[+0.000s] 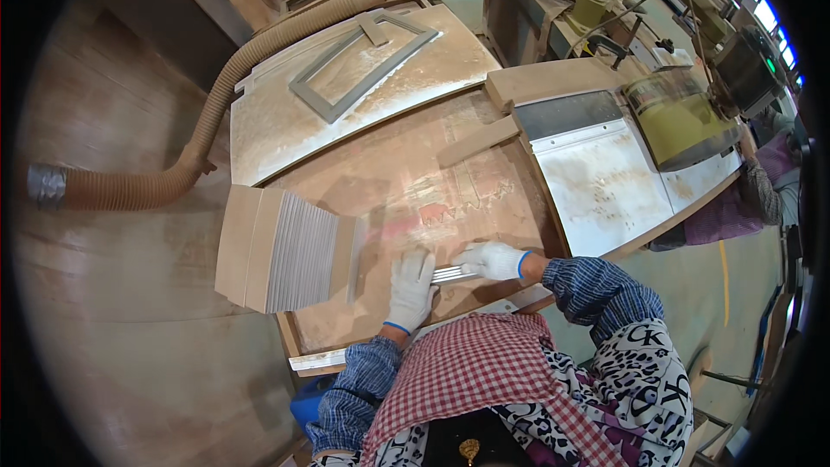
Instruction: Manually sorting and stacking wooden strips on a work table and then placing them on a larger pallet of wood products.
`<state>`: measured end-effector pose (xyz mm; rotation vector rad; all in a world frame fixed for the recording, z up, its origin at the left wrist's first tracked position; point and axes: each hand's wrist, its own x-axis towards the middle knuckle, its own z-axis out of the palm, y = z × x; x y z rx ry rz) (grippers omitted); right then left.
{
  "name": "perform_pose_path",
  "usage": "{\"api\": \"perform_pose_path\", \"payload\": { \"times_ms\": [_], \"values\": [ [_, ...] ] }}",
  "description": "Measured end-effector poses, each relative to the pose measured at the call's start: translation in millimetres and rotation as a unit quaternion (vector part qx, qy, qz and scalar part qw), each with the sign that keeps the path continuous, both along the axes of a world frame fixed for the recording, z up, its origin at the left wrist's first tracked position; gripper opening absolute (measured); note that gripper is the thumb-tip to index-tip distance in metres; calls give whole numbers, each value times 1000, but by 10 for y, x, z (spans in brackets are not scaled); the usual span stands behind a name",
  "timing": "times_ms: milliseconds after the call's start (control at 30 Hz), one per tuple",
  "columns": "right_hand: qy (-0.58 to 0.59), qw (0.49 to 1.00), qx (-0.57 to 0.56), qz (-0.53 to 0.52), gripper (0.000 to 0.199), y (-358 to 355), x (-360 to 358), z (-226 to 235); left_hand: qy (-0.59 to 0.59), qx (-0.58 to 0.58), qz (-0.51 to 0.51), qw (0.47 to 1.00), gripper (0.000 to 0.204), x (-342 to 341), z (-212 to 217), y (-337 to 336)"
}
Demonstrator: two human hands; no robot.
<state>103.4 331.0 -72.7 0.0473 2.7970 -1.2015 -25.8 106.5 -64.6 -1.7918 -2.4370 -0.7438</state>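
My left hand (pixel 411 290) and my right hand (pixel 494 260), both in white knit gloves, are closed on the two ends of a short stack of thin, pale-edged strips (pixel 448 275). They hold it low over the near part of the wooden worktable (pixel 389 182); whether it touches the surface I cannot tell. The strips' ends are hidden under my fingers. Left of my left hand stands a large stack of thin brown boards (pixel 303 251), set on edge in a row, with a few leaning at its right end.
A ribbed tan hose (pixel 212 112) curves around the table's far left. Behind lies a dusty board (pixel 268 134) bearing a grey rectangular frame (pixel 324 108). To the right are a metal-topped machine table (pixel 596 173), a yellow-green machine guard (pixel 674 121) and another person's sleeve (pixel 761 190).
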Motion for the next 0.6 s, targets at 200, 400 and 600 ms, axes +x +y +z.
{"api": "perform_pose_path", "payload": {
  "times_ms": [200, 400, 600],
  "values": [
    [59, 974, 189, -114, 45, 410, -526, 277, -41, -44, -65, 996, 55, -47, -80, -93],
    [126, 907, 336, -222, 54, 1183, -1106, -237, -39, -36, -55, 997, 47, 1, -5, -23],
    [-229, 920, 250, -196, 56, 1319, -1338, 121, -18, -16, -60, 998, 51, 8, -115, -85]
  ]
}}
